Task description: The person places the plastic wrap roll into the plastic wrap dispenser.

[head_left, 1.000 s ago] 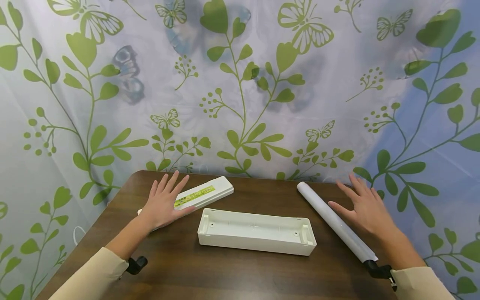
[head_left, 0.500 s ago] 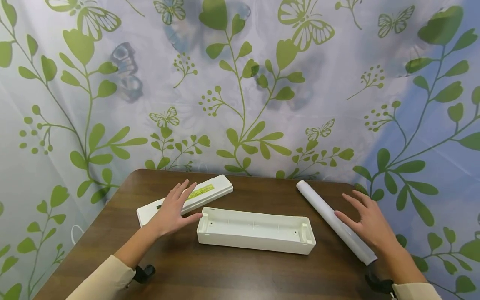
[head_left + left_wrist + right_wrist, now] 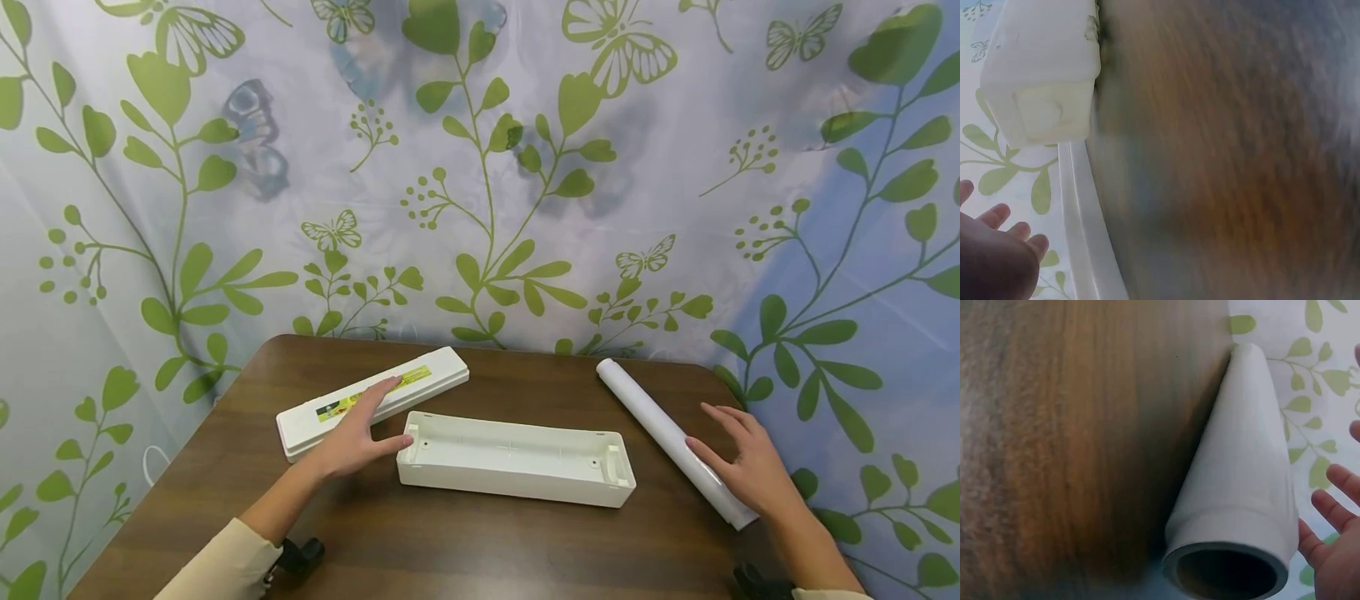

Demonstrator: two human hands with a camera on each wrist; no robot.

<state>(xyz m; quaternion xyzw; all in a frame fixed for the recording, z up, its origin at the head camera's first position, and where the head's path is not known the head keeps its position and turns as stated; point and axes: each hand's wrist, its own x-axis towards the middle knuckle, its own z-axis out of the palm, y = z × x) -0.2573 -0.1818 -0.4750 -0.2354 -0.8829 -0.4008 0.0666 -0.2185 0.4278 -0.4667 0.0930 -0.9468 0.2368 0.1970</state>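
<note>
A long white open box [image 3: 517,458], hollow side up, lies at the middle of the table. My left hand [image 3: 348,442] hovers at its left end, thumb close to the rim and fingers extended over the lid; contact cannot be told. That white lid [image 3: 375,400], with a yellow-green label, lies slantwise behind the box. On the right, a whitish roll of plastic film [image 3: 667,433] rests diagonally, its hollow core end facing the right wrist camera. Beside it is my right hand [image 3: 753,471], fingers loosely spread and thumb near the roll; neither hand grips anything.
The brown wooden table [image 3: 480,550] ends at the back against a hanging curtain [image 3: 510,192] printed with green leaves and butterflies. Black wrist mounts [image 3: 300,557] sit below both hands. A thin white cable loop [image 3: 153,462] shows past the table's left edge.
My left hand has moved right and down, off the lid's left part toward the box's left end. My right hand has lowered alongside the roll. Box, lid and roll stay put.
</note>
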